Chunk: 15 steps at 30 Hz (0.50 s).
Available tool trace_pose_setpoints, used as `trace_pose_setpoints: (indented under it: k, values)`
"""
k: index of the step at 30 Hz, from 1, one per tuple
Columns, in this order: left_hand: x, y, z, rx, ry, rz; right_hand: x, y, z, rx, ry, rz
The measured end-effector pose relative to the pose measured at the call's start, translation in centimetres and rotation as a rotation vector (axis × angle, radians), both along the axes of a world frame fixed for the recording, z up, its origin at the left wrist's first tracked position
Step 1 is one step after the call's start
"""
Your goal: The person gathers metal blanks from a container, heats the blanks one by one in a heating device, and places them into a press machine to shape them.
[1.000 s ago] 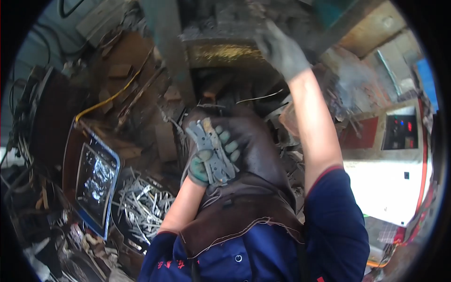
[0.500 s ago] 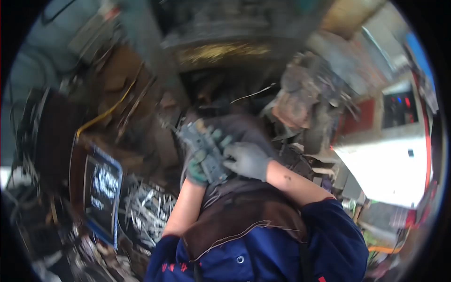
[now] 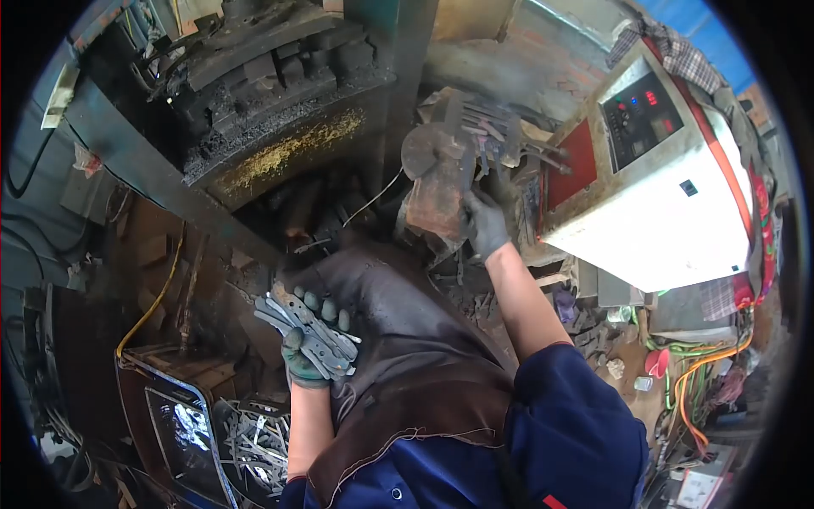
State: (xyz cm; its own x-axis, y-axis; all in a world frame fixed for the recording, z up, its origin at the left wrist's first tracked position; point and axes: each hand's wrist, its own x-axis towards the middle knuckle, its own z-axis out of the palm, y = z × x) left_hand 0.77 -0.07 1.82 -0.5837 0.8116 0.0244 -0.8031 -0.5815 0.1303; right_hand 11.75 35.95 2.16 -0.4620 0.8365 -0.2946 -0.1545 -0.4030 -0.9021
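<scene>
My left hand (image 3: 307, 360), in a grey-green glove, is wrapped round a stack of flat grey metal pieces (image 3: 315, 338) above the brown apron (image 3: 381, 297). The fingertips curl over the stack's upper side. My right hand (image 3: 486, 226), in a grey glove, is stretched out beside a rusty block (image 3: 437, 204) with a round disc on top. Its fingers are bent at the block's right edge, and what they hold, if anything, is hidden.
A dark press-like frame (image 3: 297, 161) with yellow flakes stands at upper left. At right is a white machine (image 3: 653, 212) with a lit panel. Metal strips (image 3: 259, 445) fill a container at lower left. A yellow cable (image 3: 161, 297) hangs at left; orange hoses (image 3: 691, 399) lie lower right.
The view has swung to the right. My right hand has left the stack in my left hand and moved out to the rusty block. My left hand has kept its hold.
</scene>
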Motion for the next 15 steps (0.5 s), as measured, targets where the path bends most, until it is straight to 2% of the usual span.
trace_pose_setpoints:
  k: [1,4,8,12,14,15]
  values:
    - [0.0,0.0,0.0,0.004,0.008,-0.008,0.1,0.6,0.0,-0.039,0.121,0.038]
    - [-0.1,0.1,0.0,0.006,0.013,-0.008,-0.7,1.3,0.4,-0.041,0.192,0.005]
    - [-0.1,0.2,0.3,-0.009,-0.009,-0.007,-2.6,3.8,-1.5,-0.051,0.149,-0.093]
    - [0.0,0.3,0.5,-0.035,-0.031,0.024,-3.1,4.3,-2.4,-0.208,0.143,-0.185]
    - [-0.4,0.3,0.7,-0.038,-0.028,-0.002,-6.7,3.3,-1.1,-0.278,0.199,-0.117]
    - [-0.3,0.3,0.5,-0.084,0.012,0.032,-8.7,1.6,1.3,-0.153,0.167,0.03]
